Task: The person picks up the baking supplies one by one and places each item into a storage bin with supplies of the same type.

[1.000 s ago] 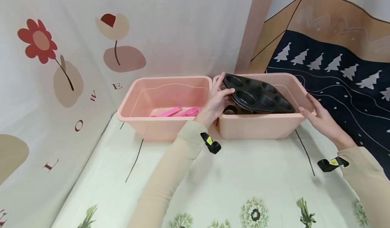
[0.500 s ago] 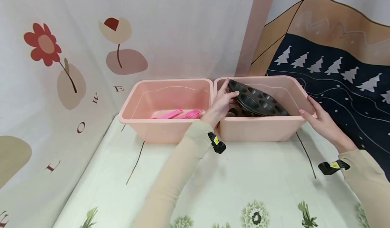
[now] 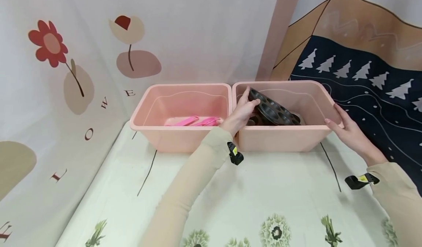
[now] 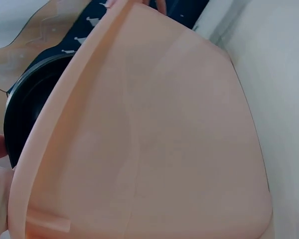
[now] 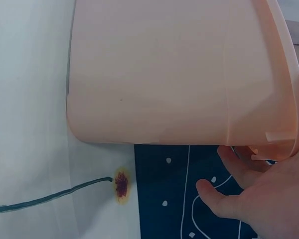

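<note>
My left hand (image 3: 242, 111) pinches the near-left end of a black muffin tin (image 3: 277, 111), thumb on top. The tin slopes down to the right inside the right pink bin (image 3: 277, 140), its lower part hidden behind the front wall. Dark round-cupped bakeware (image 3: 253, 121) lies beneath it, mostly covered. At the bin's right end my right hand (image 3: 354, 137) holds the rim, thumb towards the inside and fingers outside. The left wrist view shows the tin's dark edge (image 4: 27, 107) beyond the bin wall.
Left of it, almost touching, stands a second pink bin (image 3: 178, 140) with long pink plastic pieces (image 3: 188, 121) inside. A white flower-print cloth (image 3: 263, 188) covers the surface in front. Patterned curtains (image 3: 197, 34) rise close behind and at the left.
The muffin tin has sunk deeper into the right bin and tilted more steeply, its right end shifting left and down. My left hand moved slightly right with it; my right hand stayed at the rim.
</note>
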